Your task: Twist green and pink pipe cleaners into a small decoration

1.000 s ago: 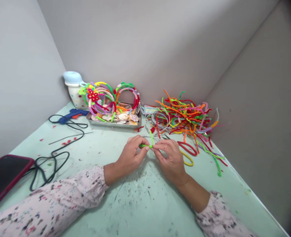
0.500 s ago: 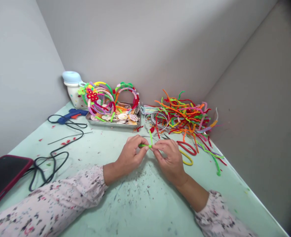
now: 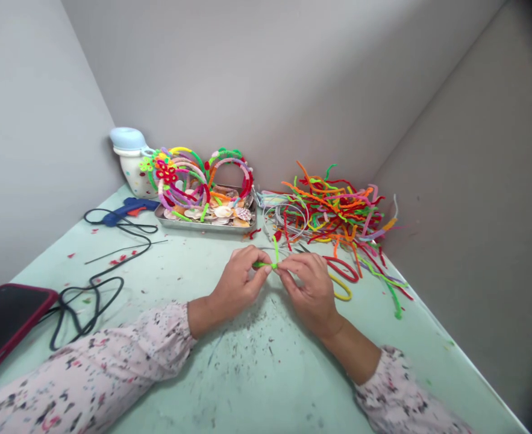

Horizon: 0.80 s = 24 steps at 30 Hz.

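Pale green tabletop [image 3: 256, 386], speckled with dark scraps at lower centre. Lower left: red-cased phone [image 3: 3, 325]. Left: black cable [image 3: 98, 283], blue glue gun [image 3: 123, 210]. Upper centre: flat metal tray [image 3: 205, 224], white jar with blue lid [image 3: 132, 161] beside it. Upper right: heap of multicoloured pipe cleaners [image 3: 338, 211]; red loop [image 3: 344, 268] and yellow loop [image 3: 343, 288] just below the heap.

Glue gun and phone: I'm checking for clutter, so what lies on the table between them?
In the head view, a looped black cord lies between the glue gun and the phone.
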Each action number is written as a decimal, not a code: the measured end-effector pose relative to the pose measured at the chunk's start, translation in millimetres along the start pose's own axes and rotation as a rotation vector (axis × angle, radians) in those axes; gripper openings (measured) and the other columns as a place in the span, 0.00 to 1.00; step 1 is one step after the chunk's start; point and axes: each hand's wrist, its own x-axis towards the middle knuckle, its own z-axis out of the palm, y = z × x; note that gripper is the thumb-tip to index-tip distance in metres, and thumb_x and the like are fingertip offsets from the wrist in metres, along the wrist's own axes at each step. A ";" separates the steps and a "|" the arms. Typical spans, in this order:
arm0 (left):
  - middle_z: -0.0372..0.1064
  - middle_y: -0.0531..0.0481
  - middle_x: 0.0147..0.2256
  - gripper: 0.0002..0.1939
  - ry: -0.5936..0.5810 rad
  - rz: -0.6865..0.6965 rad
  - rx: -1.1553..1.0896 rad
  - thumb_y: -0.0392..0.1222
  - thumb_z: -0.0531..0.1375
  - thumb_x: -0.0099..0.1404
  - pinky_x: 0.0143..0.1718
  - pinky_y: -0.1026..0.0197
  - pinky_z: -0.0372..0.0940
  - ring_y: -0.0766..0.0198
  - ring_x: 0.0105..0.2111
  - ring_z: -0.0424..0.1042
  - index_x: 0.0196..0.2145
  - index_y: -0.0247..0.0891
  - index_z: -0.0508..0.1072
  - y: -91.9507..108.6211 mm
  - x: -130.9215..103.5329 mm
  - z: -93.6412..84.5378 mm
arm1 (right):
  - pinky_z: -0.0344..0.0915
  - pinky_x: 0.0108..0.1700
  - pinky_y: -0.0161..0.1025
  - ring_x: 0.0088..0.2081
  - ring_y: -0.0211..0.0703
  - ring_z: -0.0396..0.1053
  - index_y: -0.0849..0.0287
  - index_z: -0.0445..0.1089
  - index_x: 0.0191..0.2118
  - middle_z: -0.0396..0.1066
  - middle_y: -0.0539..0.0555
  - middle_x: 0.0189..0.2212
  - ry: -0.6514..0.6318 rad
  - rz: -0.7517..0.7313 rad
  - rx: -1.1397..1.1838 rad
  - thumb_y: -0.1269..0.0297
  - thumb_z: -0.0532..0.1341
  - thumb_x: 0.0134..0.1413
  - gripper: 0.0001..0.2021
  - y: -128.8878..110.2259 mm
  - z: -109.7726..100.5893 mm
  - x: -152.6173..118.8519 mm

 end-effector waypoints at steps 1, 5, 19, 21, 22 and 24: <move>0.67 0.50 0.32 0.04 0.000 0.000 0.001 0.39 0.53 0.66 0.43 0.57 0.59 0.62 0.36 0.66 0.34 0.38 0.67 -0.2 -0.1 0.0 | 0.61 0.42 0.45 0.38 0.44 0.67 0.53 0.71 0.38 0.72 0.51 0.34 -0.002 0.000 -0.002 0.68 0.62 0.55 0.05 0.1 -0.1 -0.1; 0.67 0.51 0.33 0.04 -0.002 0.004 0.002 0.38 0.54 0.66 0.43 0.57 0.58 0.62 0.36 0.66 0.34 0.38 0.67 0.1 0.0 -0.8 | 0.61 0.42 0.45 0.38 0.44 0.67 0.53 0.71 0.39 0.72 0.52 0.34 -0.006 -0.010 -0.012 0.69 0.62 0.55 0.06 0.7 0.2 -0.7; 0.67 0.51 0.33 0.04 0.001 0.037 0.028 0.38 0.54 0.66 0.44 0.57 0.57 0.62 0.37 0.65 0.34 0.38 0.67 -0.3 0.3 -0.2 | 0.61 0.42 0.45 0.38 0.43 0.67 0.55 0.71 0.39 0.71 0.52 0.34 -0.008 -0.002 -0.006 0.69 0.62 0.55 0.05 -0.6 0.0 0.3; 0.66 0.51 0.33 0.04 0.003 0.043 0.032 0.38 0.54 0.66 0.44 0.57 0.57 0.62 0.37 0.65 0.34 0.37 0.67 -1.0 0.5 0.1 | 0.61 0.42 0.45 0.38 0.43 0.67 0.55 0.71 0.39 0.71 0.52 0.34 -0.013 -0.002 -0.007 0.68 0.62 0.55 0.05 -0.3 0.4 0.1; 0.66 0.51 0.33 0.03 0.004 0.048 0.033 0.38 0.54 0.66 0.45 0.57 0.57 0.62 0.37 0.65 0.35 0.37 0.66 -1.3 0.5 0.1 | 0.61 0.42 0.45 0.38 0.43 0.67 0.55 0.71 0.39 0.71 0.52 0.34 -0.017 0.000 -0.009 0.68 0.62 0.55 0.05 -0.2 0.5 0.0; 0.66 0.51 0.33 0.03 0.003 0.058 0.032 0.38 0.54 0.66 0.45 0.57 0.56 0.63 0.37 0.65 0.34 0.37 0.66 -1.6 0.6 0.2 | 0.61 0.42 0.45 0.38 0.43 0.67 0.55 0.71 0.39 0.71 0.52 0.34 -0.028 0.007 -0.013 0.68 0.62 0.56 0.05 -0.2 0.5 -0.4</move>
